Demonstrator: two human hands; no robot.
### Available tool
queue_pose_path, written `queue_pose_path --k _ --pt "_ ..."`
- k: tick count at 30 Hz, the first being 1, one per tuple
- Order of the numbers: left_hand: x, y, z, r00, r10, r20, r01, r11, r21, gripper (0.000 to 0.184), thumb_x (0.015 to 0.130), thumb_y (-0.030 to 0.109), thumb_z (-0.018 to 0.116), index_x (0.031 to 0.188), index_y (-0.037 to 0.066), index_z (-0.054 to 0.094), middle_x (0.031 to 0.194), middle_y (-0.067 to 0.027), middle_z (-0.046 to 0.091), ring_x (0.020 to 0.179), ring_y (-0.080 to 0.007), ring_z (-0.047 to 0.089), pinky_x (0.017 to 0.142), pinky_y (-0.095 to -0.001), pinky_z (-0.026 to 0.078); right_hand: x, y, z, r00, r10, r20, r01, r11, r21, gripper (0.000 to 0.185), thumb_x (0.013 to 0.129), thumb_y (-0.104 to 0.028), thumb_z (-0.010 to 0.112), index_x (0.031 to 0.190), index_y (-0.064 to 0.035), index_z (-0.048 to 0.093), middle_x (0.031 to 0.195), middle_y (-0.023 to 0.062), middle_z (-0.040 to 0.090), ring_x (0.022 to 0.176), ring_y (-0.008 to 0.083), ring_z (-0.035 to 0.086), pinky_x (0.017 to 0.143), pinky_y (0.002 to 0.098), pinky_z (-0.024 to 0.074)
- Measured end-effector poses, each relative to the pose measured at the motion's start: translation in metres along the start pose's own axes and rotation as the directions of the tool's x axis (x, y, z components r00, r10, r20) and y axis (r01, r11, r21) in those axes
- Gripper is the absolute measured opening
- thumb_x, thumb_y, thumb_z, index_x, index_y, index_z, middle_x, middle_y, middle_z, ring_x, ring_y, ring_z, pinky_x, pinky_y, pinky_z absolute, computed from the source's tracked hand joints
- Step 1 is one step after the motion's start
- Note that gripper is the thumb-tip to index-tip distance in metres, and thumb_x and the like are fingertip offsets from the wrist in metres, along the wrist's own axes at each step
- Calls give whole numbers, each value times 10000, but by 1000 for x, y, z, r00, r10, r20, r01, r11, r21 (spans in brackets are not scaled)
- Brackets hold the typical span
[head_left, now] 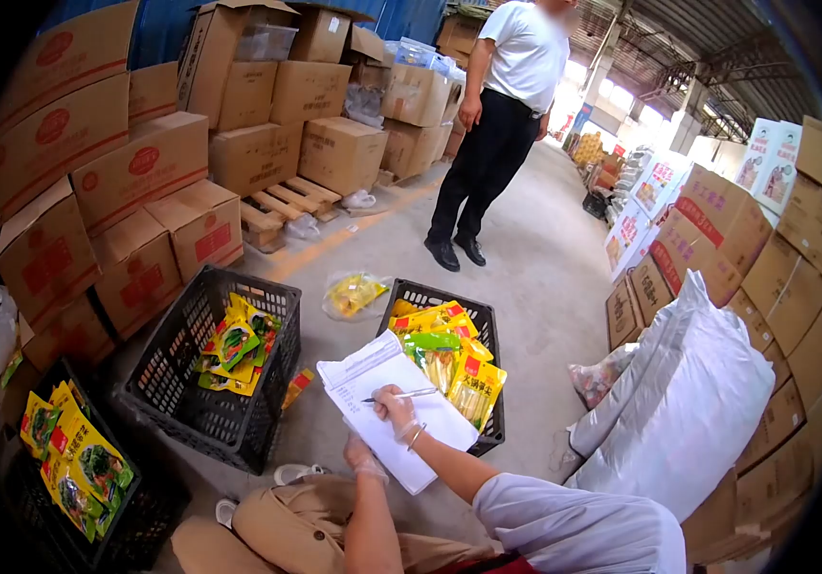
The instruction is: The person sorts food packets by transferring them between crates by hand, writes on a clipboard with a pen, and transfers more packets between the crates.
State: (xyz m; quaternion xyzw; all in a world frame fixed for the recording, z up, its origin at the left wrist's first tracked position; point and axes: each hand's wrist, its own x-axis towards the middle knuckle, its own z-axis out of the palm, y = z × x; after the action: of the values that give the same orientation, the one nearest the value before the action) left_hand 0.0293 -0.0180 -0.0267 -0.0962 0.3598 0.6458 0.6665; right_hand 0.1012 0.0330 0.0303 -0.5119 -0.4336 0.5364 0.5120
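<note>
r hand's (394, 409) fingers clamp slim pen (419, 393) over flat white sheets (409, 450); l hand (363, 457) at edge, can't tell its fingers' grip; glossy pkts (435, 356) fill latticed plastic crate (459, 299).

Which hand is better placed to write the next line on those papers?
Probably the right: the right hand already grips the pen, its tip at the papers, while the left hand is at their near edge without a pen.

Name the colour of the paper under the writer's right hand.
The paper is white; it shows best in the head view.
</note>
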Motion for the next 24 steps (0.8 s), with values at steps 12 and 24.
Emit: queue_pose_path --k 12,24 --pt "9 2 -3 989 43 -144 -28 994 104 274 851 298 503 908 46 592 859 -53 606 704 -183 576 602 -307 466 4 5 0 1000 14 -6 -14 1000 3 157 777 -197 598 726 -72 517 576 24 531 469 86 468 433 215 360" --pt "-8 7 4 997 8 -71 -9 1000 -8 274 856 317 478 883 74 602 840 -51 616 676 -186 571 609 -306 468 3 3 1 1000 -3 -9 4 1000 21 159 774 -202 582 713 -73 512 568 23 522 464 86 454 429 218 351"
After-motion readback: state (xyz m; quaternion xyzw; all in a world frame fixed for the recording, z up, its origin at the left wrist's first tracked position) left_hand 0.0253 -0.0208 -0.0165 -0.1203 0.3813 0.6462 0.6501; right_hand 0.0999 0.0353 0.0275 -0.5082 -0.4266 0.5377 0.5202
